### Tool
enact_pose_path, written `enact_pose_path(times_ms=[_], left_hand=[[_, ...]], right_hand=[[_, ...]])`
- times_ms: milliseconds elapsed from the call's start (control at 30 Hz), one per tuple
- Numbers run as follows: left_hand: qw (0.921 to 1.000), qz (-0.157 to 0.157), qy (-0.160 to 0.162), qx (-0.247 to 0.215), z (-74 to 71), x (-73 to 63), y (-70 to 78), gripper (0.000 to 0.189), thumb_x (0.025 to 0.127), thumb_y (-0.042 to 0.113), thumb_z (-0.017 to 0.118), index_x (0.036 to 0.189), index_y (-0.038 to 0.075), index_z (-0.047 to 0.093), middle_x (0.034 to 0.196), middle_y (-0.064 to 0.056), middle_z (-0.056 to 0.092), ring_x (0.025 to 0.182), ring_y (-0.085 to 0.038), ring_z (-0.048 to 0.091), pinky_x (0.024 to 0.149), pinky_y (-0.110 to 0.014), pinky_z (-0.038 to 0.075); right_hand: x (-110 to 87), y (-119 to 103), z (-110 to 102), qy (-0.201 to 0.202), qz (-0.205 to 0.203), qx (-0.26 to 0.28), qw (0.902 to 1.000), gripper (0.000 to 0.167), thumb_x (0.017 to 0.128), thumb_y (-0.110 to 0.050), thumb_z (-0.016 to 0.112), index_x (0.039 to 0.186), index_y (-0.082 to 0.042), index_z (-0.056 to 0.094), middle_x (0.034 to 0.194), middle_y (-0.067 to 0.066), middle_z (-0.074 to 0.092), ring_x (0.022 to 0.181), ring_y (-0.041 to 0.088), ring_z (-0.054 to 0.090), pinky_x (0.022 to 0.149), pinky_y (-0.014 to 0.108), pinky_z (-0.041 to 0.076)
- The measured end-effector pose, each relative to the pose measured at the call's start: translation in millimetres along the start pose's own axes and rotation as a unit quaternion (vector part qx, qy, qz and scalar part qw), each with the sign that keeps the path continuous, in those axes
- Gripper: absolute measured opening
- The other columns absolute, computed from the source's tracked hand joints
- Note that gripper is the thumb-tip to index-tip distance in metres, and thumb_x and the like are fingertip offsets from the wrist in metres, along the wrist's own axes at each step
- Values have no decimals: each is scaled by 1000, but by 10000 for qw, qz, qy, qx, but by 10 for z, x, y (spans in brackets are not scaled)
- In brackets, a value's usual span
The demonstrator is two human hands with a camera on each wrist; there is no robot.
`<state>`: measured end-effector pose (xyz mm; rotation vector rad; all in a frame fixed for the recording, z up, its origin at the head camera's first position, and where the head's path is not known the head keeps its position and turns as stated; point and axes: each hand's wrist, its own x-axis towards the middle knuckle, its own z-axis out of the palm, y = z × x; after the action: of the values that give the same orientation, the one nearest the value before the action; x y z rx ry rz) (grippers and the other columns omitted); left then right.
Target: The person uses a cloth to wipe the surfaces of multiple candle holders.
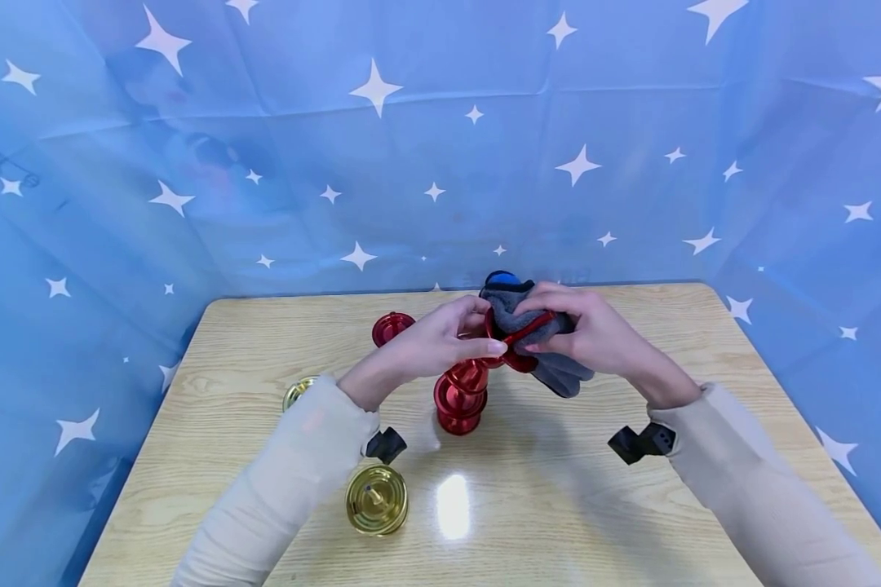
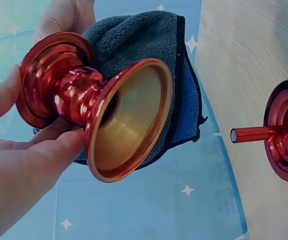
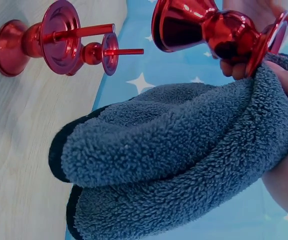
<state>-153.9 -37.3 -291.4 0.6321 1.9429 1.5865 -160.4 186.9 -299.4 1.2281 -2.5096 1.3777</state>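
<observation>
My left hand (image 1: pixel 448 338) holds a shiny red metal candlestick (image 2: pixel 76 95) tilted above the table, with fingers and thumb about its waist and edge. Its hollow, flared base faces the left wrist camera and shows a gold-coloured inside. In my right hand (image 1: pixel 587 330) is a folded grey towel (image 3: pixel 174 135) with black edging and a blue side. The towel lies against the candlestick's disc-shaped end, where the right thumb presses it. Part of that end is hidden by cloth and fingers. Just below my hands stands another red candlestick (image 1: pixel 460 412).
Farther back on the wooden table (image 1: pixel 631 505) is one more red candlestick (image 1: pixel 392 328). A gold candlestick (image 1: pixel 377 499) stands near the front, and another gold piece (image 1: pixel 297 391) is partly hidden by the left sleeve. A blue star-patterned curtain (image 1: pixel 440 147) surrounds the table.
</observation>
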Motion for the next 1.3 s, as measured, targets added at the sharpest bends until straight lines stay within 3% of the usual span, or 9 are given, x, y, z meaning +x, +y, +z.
enact_pose_path(times_ms=[233, 600, 833, 1067, 1167, 1300], left_hand=[[9998, 12, 7, 206, 12, 7, -12, 46, 91, 8, 55, 130, -5, 33, 122, -18, 54, 106, -21, 56, 89, -30, 46], [9991, -82, 64, 409, 22, 19, -35, 48, 91, 11, 57, 130, -4, 33, 123, -19, 53, 108, -22, 54, 88, -30, 46], [9977, -203, 252, 597, -1, 1, -4, 62, 86, 13, 65, 137, 3, 30, 129, -13, 48, 115, -20, 50, 92, -30, 44], [9915, -237, 960, 850, -59, -25, -43, 74, 77, 13, 74, 139, 12, 33, 123, -7, 51, 109, -21, 55, 84, -31, 49], [9834, -138, 1332, 1228, -58, -21, -58, 80, 73, 15, 78, 139, 14, 34, 119, -4, 53, 107, -16, 54, 86, -31, 47], [9686, 96, 1659, 1848, -11, 6, -66, 85, 70, 17, 81, 140, 13, 34, 122, -4, 53, 108, -16, 52, 88, -31, 45]], right_hand=[[-18, 8, 34, 117, 456, 391, 9981, 32, 72, 8, 72, 101, -3, 65, 98, 6, 60, 91, 17, 46, 75, 23, 42], [-56, 69, 25, 160, 676, 781, 9945, 29, 73, 5, 72, 100, -4, 65, 98, 7, 59, 94, 18, 47, 79, 25, 41], [-94, 0, -92, 503, 736, 857, 9923, 31, 73, 8, 71, 102, -1, 66, 103, 7, 59, 97, 19, 49, 79, 23, 43], [-159, -116, -189, 1240, 1123, 500, 9846, 36, 76, 3, 71, 111, -2, 63, 103, 5, 58, 91, 17, 57, 71, 21, 49], [-195, -131, -146, 1577, 1361, 321, 9775, 36, 76, -1, 72, 111, -3, 63, 100, 3, 57, 86, 14, 58, 68, 20, 49], [-209, -117, 22, 1761, 1364, 115, 9748, 38, 75, -2, 74, 111, -3, 63, 100, 3, 59, 85, 10, 58, 69, 18, 48]])
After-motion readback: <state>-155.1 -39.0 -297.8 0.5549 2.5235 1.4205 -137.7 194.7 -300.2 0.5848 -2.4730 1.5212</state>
